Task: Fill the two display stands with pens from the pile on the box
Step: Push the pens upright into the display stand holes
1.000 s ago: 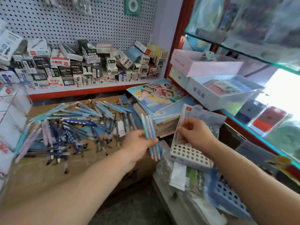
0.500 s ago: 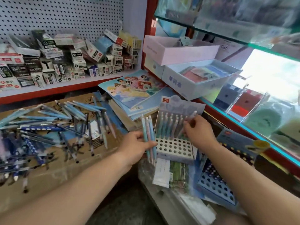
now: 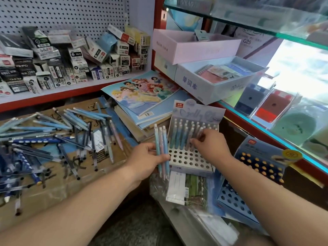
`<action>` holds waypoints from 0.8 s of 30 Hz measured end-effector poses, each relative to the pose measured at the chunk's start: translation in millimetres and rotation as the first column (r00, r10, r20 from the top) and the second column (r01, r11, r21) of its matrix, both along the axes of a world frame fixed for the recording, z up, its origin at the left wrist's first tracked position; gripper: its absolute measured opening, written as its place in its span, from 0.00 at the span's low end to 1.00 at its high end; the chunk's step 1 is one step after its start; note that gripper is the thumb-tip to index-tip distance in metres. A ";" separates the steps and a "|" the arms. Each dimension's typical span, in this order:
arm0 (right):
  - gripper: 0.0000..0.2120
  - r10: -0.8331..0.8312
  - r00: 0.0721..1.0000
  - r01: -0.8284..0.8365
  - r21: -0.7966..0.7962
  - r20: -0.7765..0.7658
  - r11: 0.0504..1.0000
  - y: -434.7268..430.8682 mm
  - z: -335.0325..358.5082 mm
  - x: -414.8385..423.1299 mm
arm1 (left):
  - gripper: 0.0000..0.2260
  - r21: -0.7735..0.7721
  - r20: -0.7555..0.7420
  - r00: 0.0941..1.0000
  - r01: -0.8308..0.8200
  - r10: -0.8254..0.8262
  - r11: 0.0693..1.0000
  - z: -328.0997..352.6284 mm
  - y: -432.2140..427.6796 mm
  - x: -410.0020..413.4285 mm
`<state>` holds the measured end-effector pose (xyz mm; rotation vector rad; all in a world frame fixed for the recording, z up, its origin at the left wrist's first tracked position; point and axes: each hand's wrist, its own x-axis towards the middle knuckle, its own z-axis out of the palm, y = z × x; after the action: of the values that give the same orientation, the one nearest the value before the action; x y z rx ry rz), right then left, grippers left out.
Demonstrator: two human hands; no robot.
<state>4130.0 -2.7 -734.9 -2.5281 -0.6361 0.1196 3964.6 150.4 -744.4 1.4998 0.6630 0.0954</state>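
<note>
Head view of a shop corner. The left hand [image 3: 147, 160] is at centre with its fingers curled round three pastel pens [image 3: 161, 148], two blue and one pink. They are held upright as a bundle, with their clicker ends uppermost and their tips below the palm. Just to the right, and touching this bundle, stands the white perforated display stand [image 3: 191, 159]. It has a pale blue backing card with a red label. Blue-and-white pens stand upright in its rear rows, and the holes of the front rows show dark.

The right hand [image 3: 211, 146] reaches over the stand from the right. Its fingers are bent, and the thumb and forefinger pinch a pale pen [image 3: 198, 134] at the front of the standing rows. Whether the tip of this pen sits in a hole cannot be told.

The blue perforated display stand [image 3: 236, 199] lies tilted at lower right, partly under the right forearm. Its card bears rows of yellow-orange dots.

The pile of blue and pastel pens [image 3: 62, 135] lies scattered on the brown cardboard box [image 3: 53, 190] at left, well apart from both stands.

Between the box and the white stand lies a stack of books topped by an illustrated book [image 3: 142, 89]. Small printed cartons [image 3: 79, 59] crowd the shelf [image 3: 53, 96] below the pegboard. A pale blue open box [image 3: 213, 86] sits behind the white stand.
</note>
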 end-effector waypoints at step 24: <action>0.12 0.112 0.983 -0.122 0.062 0.143 0.991 0.6 24.2 -5.9 | 0.10 0.013 -0.003 0.999 0.052 -0.052 0.999 -2.3 -6.9 2.5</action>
<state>4124.1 -2.1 -710.7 -2.4462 -0.8298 -0.0373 3967.2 143.5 -746.7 1.5286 0.6262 0.0583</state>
